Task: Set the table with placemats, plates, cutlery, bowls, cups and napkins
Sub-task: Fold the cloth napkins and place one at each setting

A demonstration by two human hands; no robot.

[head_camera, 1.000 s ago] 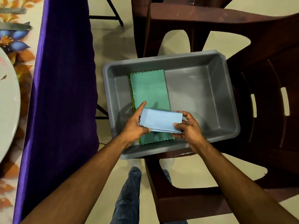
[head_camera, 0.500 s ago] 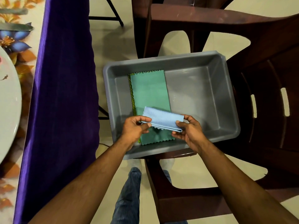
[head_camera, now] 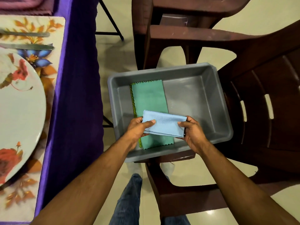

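Note:
A folded light-blue napkin (head_camera: 164,124) is held above the grey plastic tub (head_camera: 220,101). My left hand (head_camera: 138,129) grips its left end, thumb on top. My right hand (head_camera: 191,129) grips its right end. Under it, on the tub's floor, lies a green napkin (head_camera: 149,98) with a yellow-green one showing at its left edge. On the table at the left, a flowered plate (head_camera: 19,114) sits on a floral placemat (head_camera: 48,25), with two pieces of cutlery (head_camera: 27,46) beyond the plate.
The tub rests on a dark brown plastic chair (head_camera: 267,78); another brown chair (head_camera: 178,21) stands behind it. A purple tablecloth (head_camera: 76,95) hangs off the table edge between the placemat and the tub. My legs and the tiled floor are below.
The napkin has been lifted slightly and folded flatter between both hands. The view has shifted, so more of the table, plate and placemat shows at the left.

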